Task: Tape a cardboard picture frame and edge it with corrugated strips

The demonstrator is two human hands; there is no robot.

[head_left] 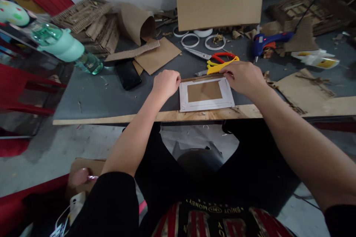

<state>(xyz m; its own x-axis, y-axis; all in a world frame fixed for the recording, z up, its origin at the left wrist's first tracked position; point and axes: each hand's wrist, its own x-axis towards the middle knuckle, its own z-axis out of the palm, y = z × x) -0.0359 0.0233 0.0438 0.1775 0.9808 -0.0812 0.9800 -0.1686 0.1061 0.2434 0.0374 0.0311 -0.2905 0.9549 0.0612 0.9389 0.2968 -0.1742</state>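
Head view: had the white-bordered card [205, 92] flat at the front of the counter [111, 100], near side lapping onto the wooden edge [91, 120]. Pinched the left end of a brown cardboard strip [202, 78] between thumb and fingers of the left hand [166, 82], at the card's far left corner. Pinched the right end likewise with the right hand [244, 76], at the far right corner. Held the strip by its two ends, presumably to line it up straight along the card's far edge; could not tell whether glued there or only resting. Had the card squarely in front, likely for an even reach from either side. Saw red-handled scissors [200, 54] and a yellow-handled tool [218, 68] just beyond the strip, apparently within easy grasp. Saw a blue glue gun [263, 42] farther back, beyond the right hand, perhaps to spare the working spot. Noted white rings [182, 40] behind the scissors. Noted also a black phone [128, 74] and a green bottle [68, 46] to the left, well apart from the card, probably out of harm's way.
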